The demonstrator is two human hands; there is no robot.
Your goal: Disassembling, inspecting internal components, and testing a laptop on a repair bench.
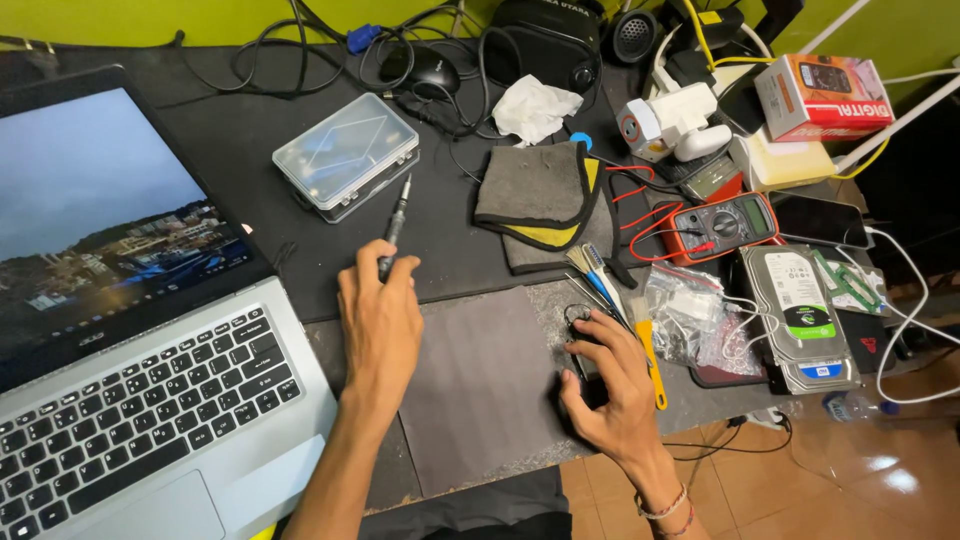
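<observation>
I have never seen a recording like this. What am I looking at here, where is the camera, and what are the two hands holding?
There is one picture, from a camera on the person's head, looking down at a dark desk. No machine: two bare hands. The left hand holds a thin screwdriver. The right hand rests on small dark tools; what it grips is hidden. Around them lie an open laptop, a grey mat, a clear plastic case, a folded cloth, a multimeter and a hard drive.
</observation>
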